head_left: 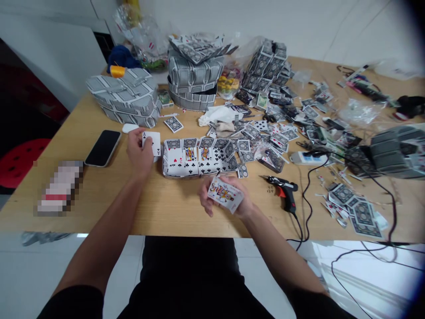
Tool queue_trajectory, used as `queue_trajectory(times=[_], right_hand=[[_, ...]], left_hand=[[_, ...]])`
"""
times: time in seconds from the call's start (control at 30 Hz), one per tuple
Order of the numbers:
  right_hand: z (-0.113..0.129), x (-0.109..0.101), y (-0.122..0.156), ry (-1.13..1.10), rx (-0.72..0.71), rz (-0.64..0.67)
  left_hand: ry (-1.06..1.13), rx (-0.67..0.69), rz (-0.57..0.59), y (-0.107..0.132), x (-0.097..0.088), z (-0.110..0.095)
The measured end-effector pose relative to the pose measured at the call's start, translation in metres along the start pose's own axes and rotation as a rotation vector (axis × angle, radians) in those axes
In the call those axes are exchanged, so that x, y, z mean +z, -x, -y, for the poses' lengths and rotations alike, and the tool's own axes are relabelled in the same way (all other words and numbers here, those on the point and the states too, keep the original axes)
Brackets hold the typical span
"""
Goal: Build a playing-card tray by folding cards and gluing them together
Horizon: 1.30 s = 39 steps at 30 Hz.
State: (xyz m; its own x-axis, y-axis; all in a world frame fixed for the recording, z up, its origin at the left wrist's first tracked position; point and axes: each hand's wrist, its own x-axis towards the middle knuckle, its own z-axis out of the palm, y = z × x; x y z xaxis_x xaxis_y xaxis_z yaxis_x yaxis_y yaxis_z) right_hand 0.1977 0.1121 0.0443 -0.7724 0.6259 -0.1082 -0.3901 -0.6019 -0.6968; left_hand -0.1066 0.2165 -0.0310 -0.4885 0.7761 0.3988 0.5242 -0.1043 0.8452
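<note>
Between my hands on the table lies a long, low box made of playing cards (199, 170), its inside lined with card faces. My left hand (139, 148) is closed on an ace of clubs playing card (153, 142), held upright just left of the box. In front of the box's right end, my right hand (241, 201) is turned palm up. A face playing card (226, 194) rests in it, picture side up, with the thumb side hidden in part. To the right of that hand a black glue gun (282, 190) lies on its side.
Card-woven boxes (126, 97) and a stacked one (195, 75) stand at the back. Loose cards (255, 133) are strewn behind and right of the box. A power strip (308, 157) and black cables lie at right. Two phones, one dark (103, 148), lie at left.
</note>
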Motion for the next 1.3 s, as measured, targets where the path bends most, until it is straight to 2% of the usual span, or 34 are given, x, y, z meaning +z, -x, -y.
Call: queue_trajectory(times=[0.13, 0.2, 0.37, 0.53, 0.63, 0.77, 1.1, 1.3], right_hand=[[-0.033, -0.007, 0.005, -0.126, 0.205, -0.035], [-0.042, -0.01, 0.004, -0.169, 0.31, -0.04], [-0.036, -0.014, -0.014, -0.156, 0.439, 0.047], [-0.027, -0.031, -0.045, -0.098, 0.524, 0.158], [-0.03, -0.041, -0.054, -0.124, 0.523, 0.204], [-0.037, -0.043, -0.051, -0.135, 0.454, 0.256], [-0.041, -0.038, -0.048, -0.145, 0.353, 0.173], [-0.041, -0.037, -0.049, -0.151, 0.333, 0.132]], left_hand=[[-0.029, -0.017, 0.02, 0.001, 0.002, -0.003], [-0.022, -0.017, 0.033, 0.003, 0.003, -0.005], [-0.009, 0.028, 0.024, 0.005, 0.005, -0.006], [-0.053, 0.08, 0.047, 0.005, 0.004, -0.006], [-0.071, 0.085, 0.062, 0.005, 0.002, -0.007], [-0.087, 0.087, 0.083, 0.006, 0.002, -0.011], [-0.128, 0.06, 0.121, 0.011, 0.004, -0.025], [-0.093, 0.054, 0.134, 0.013, 0.005, -0.025]])
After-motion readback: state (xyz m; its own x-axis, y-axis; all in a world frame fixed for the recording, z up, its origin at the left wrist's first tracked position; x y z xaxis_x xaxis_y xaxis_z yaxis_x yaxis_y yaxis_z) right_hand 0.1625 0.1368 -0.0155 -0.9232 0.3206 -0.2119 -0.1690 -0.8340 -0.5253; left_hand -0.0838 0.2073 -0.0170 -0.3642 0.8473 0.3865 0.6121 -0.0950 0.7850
